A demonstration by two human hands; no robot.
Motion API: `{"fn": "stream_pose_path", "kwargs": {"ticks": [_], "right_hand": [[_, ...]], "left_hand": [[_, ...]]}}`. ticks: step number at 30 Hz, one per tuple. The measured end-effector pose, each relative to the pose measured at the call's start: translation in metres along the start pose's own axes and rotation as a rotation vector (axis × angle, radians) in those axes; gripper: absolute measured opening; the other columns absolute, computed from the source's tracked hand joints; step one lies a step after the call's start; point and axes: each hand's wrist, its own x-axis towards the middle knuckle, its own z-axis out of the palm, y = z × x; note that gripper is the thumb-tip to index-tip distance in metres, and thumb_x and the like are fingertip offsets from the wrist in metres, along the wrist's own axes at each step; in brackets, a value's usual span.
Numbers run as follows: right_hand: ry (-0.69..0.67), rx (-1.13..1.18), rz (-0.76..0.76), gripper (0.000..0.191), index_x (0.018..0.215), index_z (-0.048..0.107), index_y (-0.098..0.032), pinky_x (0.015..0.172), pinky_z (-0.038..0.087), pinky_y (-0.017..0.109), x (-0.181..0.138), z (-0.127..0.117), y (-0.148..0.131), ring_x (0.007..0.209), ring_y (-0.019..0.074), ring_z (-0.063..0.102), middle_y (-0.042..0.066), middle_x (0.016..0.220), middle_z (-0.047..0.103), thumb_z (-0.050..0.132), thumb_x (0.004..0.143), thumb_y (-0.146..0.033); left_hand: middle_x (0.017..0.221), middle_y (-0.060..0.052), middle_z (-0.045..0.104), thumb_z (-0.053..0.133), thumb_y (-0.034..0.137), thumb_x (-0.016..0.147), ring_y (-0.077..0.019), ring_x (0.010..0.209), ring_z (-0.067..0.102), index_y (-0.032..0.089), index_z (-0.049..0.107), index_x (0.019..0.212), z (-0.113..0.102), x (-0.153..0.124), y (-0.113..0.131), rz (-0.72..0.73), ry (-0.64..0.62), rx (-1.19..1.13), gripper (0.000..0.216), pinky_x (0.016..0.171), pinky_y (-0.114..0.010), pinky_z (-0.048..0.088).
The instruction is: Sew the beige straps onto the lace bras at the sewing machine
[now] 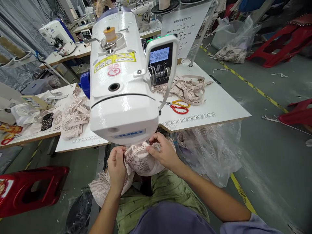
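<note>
A pale pink lace bra [143, 161] lies across my lap side of the white sewing machine [122, 107], its upper edge under the machine head. My left hand [117, 162] pinches the bra's edge near its middle, thumb against fingers. On the other side, my right hand [164, 151] is closed on the top edge of the lace cup, close to the needle area. The needle and presser foot are hidden by the machine head. More of the lace fabric hangs below my left hand.
On the right tabletop lie red-and-yellow scissors [180, 106], a pile of beige straps [192, 89] and a printed ruler [190, 119]. More bras [75, 118] heap on the left. A plastic bag [209, 152] hangs below the table; a red stool [34, 188] stands left.
</note>
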Motion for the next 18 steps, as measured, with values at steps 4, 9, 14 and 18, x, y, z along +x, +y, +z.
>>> {"fn": "stream_pose_path", "kwargs": {"ticks": [4, 9, 14, 18], "right_hand": [[-0.003, 0.0, 0.033, 0.026, 0.094, 0.052, -0.023, 0.079, 0.044, 0.032, 0.0, 0.001, -0.001, 0.086, 0.0186, 0.056, 0.002, 0.092, 0.057, 0.064, 0.086, -0.045], [0.004, 0.005, 0.076, 0.028, 0.094, 0.05, -0.023, 0.077, 0.044, 0.032, -0.003, 0.001, -0.001, 0.085, 0.0185, 0.055, 0.002, 0.092, 0.057, 0.065, 0.084, -0.045], [-0.006, 0.029, 0.121, 0.034, 0.097, 0.048, -0.023, 0.068, 0.043, 0.029, -0.004, 0.006, -0.004, 0.076, 0.0158, 0.052, -0.001, 0.088, 0.053, 0.066, 0.084, -0.049], [-0.006, 0.087, 0.168, 0.035, 0.101, 0.05, -0.023, 0.07, 0.044, 0.029, 0.001, 0.01, -0.002, 0.076, 0.0152, 0.052, -0.001, 0.088, 0.054, 0.066, 0.084, -0.049]], "left_hand": [[0.072, 0.0, 0.061, 0.054, 0.051, 0.095, -0.0128, 0.065, 0.053, 0.019, 0.066, 0.09, 0.0, -0.003, 0.004, 0.016, 0.017, 0.028, 0.035, 0.06, -0.022, 0.041], [0.074, -0.001, 0.064, 0.053, 0.05, 0.095, -0.0135, 0.067, 0.057, 0.018, 0.067, 0.092, 0.0, -0.004, 0.006, 0.033, -0.009, 0.05, 0.035, 0.062, -0.022, 0.044], [0.081, -0.004, 0.067, 0.053, 0.049, 0.095, -0.0156, 0.074, 0.061, 0.018, 0.067, 0.095, -0.001, -0.004, 0.009, 0.028, -0.036, 0.057, 0.035, 0.067, -0.024, 0.047], [0.082, -0.004, 0.068, 0.054, 0.051, 0.095, -0.0155, 0.074, 0.062, 0.018, 0.067, 0.096, -0.002, -0.009, 0.011, 0.016, -0.046, 0.054, 0.035, 0.068, -0.024, 0.048]]}}
